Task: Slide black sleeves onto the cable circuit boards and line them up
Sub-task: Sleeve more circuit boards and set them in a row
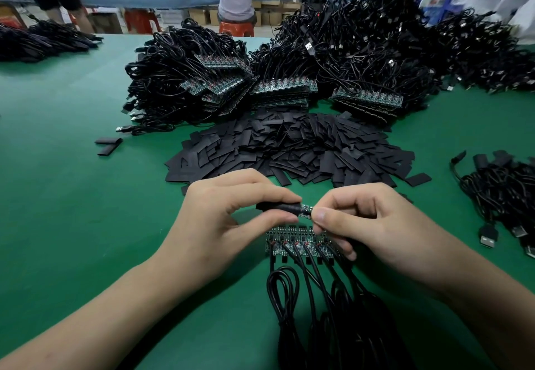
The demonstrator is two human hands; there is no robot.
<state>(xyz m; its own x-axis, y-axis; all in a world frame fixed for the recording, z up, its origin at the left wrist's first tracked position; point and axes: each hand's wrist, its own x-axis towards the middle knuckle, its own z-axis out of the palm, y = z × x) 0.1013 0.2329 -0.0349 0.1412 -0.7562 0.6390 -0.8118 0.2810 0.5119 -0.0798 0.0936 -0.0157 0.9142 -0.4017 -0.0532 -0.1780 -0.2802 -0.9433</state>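
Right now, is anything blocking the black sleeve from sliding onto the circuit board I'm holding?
Nothing visible. The left hand pinches the sleeve, its mouth meeting the board; the right hand pinches the board's other end, so those fingers may need to shift.

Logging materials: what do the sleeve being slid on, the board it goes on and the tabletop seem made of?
Black sleeve: matte, soft plastic tubing, probably heat-shrink; loose ones in the pile lie flat. Circuit board: rigid green laminate with soldered parts, slightly glossy. Table: green mat, rubber or vinyl by its even, dull sheen; unsure.
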